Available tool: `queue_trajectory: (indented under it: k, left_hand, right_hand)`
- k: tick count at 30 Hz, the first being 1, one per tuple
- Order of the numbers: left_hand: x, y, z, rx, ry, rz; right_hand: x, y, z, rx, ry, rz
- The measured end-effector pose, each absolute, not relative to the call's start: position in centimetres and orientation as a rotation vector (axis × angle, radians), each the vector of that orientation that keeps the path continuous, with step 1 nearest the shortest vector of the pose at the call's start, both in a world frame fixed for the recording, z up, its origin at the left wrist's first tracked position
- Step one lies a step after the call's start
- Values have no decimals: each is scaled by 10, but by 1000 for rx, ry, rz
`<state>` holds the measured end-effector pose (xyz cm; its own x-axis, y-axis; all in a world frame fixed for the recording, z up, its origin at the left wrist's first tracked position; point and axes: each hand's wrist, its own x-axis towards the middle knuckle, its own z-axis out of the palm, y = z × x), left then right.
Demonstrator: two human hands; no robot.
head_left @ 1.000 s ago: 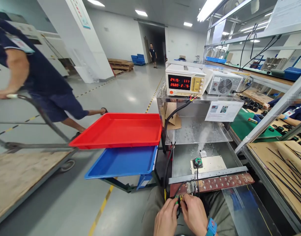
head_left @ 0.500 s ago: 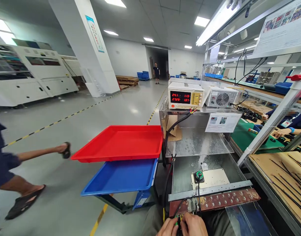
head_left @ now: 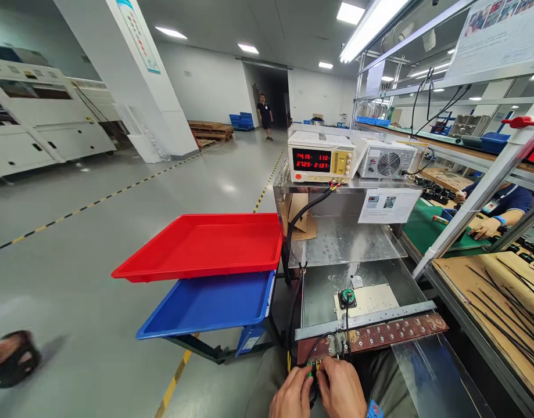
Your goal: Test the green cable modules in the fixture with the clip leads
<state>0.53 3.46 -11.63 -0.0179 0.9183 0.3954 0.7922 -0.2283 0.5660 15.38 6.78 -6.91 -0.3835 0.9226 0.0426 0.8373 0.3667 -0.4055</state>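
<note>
Since a second ago the passer-by with the cart has gone from the aisle. Both hands, left hand (head_left: 291,397) and right hand (head_left: 341,390), pinch a small green connector (head_left: 312,367) at the terminal strip (head_left: 380,335). Being wired to the live power supply (head_left: 321,157), a slipped finger could bridge contacts.

My hands on a small connector at the front of the test bench

My left hand (head_left: 291,397) and right hand (head_left: 341,392) pinch a small green connector (head_left: 312,367) together, its black wires (head_left: 347,322) running up to a round part (head_left: 347,296) on a pale plate (head_left: 371,299). Just behind my fingers lies a brown strip with holes (head_left: 393,332). A red tray (head_left: 203,244) sits above a blue tray (head_left: 210,302) to my left; a power supply (head_left: 321,157) shows red digits.
</note>
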Motion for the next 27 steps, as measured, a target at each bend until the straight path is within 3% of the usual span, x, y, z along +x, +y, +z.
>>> queue_trajectory:
  k: [27]
  left_hand:
    - [10, 32, -97, 2009, 1853, 1105]
  right_hand:
    - [155, 64, -52, -1578, -2355, 533]
